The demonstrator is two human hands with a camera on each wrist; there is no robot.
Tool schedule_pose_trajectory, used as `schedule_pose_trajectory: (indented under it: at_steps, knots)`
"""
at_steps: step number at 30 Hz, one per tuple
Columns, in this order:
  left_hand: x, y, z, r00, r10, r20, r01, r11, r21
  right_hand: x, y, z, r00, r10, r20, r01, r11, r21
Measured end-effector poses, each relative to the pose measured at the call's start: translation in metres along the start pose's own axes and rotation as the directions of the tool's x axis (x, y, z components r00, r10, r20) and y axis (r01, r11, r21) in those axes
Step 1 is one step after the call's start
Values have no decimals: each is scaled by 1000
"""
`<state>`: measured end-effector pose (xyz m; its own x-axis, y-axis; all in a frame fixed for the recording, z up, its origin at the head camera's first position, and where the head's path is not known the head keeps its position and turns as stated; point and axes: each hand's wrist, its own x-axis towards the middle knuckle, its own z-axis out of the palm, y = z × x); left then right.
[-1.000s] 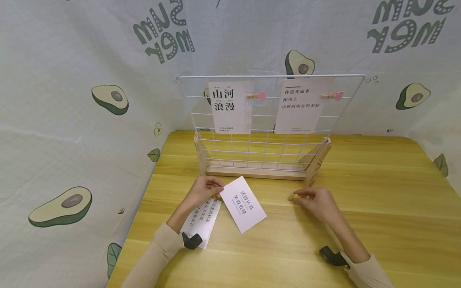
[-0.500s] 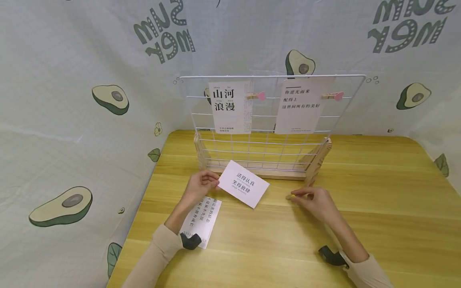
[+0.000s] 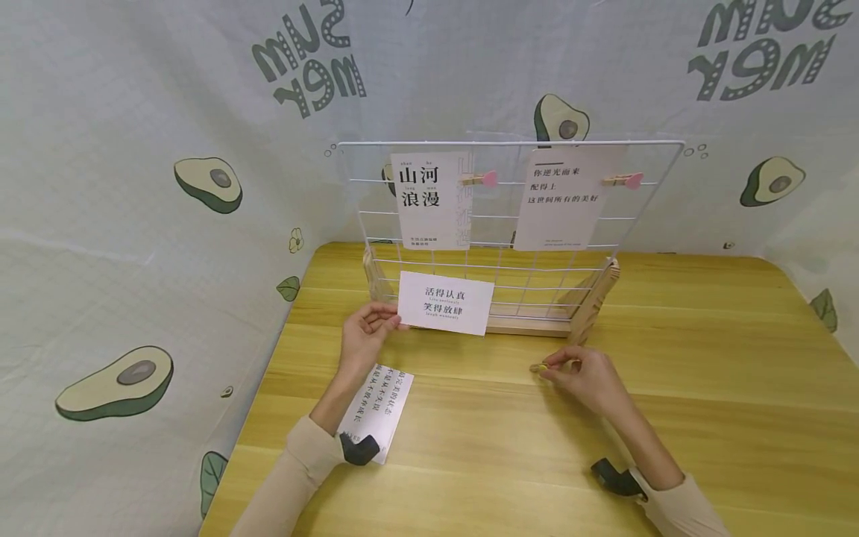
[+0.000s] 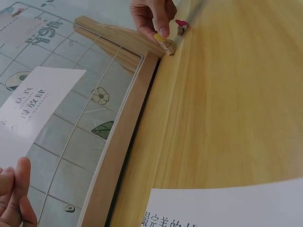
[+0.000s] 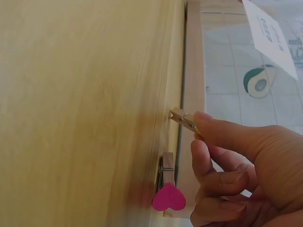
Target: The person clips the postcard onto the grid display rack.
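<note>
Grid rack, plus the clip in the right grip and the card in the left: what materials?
Wire grid: probably metal, smooth white coating; bars look thin, straight, evenly white.
Stand: pale wood, matte-looking; grain shows on the legs.
Held clip: likely bare wood, from its tan colour, with a thin, metallic-looking spring.
Held card: paper or cardstock, apparently matte; thin, little bend.

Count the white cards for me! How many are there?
4. The left clipped card and right clipped card hang on the rack, the left hand holds the third card, and the fourth card lies on the table. Others could hide underneath.
</note>
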<state>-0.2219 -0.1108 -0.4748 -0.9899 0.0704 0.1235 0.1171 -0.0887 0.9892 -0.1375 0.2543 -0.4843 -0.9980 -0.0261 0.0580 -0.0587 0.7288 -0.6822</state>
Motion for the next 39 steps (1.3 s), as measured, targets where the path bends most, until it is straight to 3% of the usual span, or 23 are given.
schedule_pose_trajectory:
  at_steps: [6,16,22,32,35,39]
  knots:
    - [1,4,2,997,32,-76,-33,999,-10,2,1,3,999,-44,-16,44,999,4]
    - [6,4,10,989,50,-142,-56,998,-37,8,-3,7,989,-131,-67,131,991,-6]
    - [9,4,11,982,104,-160,-107,994,-11,20,-19,5,987,-120,-108,135,982,135]
    - [9,-1,9,971,124,-205,-136,990,-44,37,-48,4,969,-124,-214,196,913,358]
    - [9,-4,9,968,130,-215,-139,990,-27,38,-68,0,960,-125,-252,219,895,389]
    - [8,-8,10,965,120,-233,-130,991,-25,46,-81,2,946,-120,-301,236,893,384]
